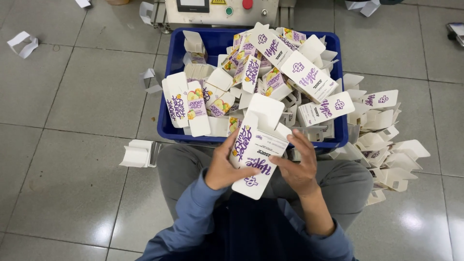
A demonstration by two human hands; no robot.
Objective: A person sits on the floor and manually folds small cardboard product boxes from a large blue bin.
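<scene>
Grey floor tiles [72,96] spread beneath a seated person, whose knees frame a blue plastic crate [338,130] heaped with flat and half-folded white cartons [270,67] printed in purple lettering and fruit pictures. Over the lap, just in front of the crate's near wall, both hands grip one white carton [256,154], tilted, with its top flaps standing open. The left hand [223,166] clasps the carton's left side, fingers curled against the panel; the right hand [299,166] presses the right side, fingers spread along the edge and thumb on the front face. Blue sleeves [193,212] cover the forearms. More folded cartons [386,154] lie piled on the floor to the right of the crate, and one white folded piece [137,153] sits by the left knee. Paper scraps [21,42] lie scattered across the tiles at upper left. A metal machine [217,12] with a green and a red button stands beyond the crate.
</scene>
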